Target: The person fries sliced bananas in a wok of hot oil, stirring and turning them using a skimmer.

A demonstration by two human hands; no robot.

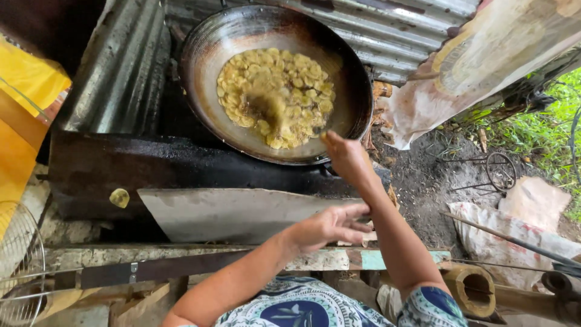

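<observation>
Large dark wok (206, 66) tilted on blackened stove, pale yellow round slices (296, 91) frying in bubbling oil

Corrugated metal sheeting (387, 30) is being used as the wall at the back and on the left. Yellow cloth (21, 115) is being hung at the left edge. A worn wooden plank (181, 257) is lying across the foreground. Bare dark soil (423, 181) is being lit by daylight on the right, where green grass (544, 121) is growing and pale sacks (508, 236) are lying.
</observation>
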